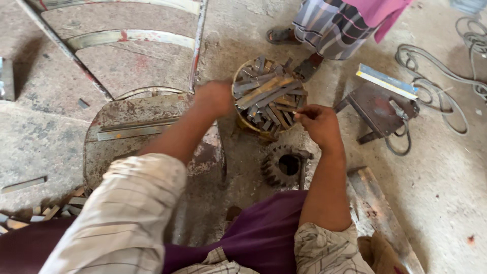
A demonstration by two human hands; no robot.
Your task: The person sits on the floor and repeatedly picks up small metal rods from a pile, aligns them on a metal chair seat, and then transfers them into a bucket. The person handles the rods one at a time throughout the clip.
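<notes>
A: Reaching over the round tin [237, 96] full of flat metal strips [269, 94], are both hands busy?

B: The right hand [318, 124] has its grip pinched on a thin strip end at the tin's near rim. The left hand [215, 96] is blurred at the tin's far-left edge; whether its grip is spread or pressed together, I cannot tell.

A: What lies around the grip?

B: Just below the right grip sits a dark toothed gear [283, 165] on the floor. Left of the left grip stands a rusty metal chair [137, 127] with a flat bar [134, 132] on its seat. Beyond the tin stands another person [337, 25] in a checked cloth. Right of the right grip, a small steel stand [378, 106] and coiled cables [441, 91].

A: Anything blocking?

B: The left hand covers part of the tin's rim.
</notes>
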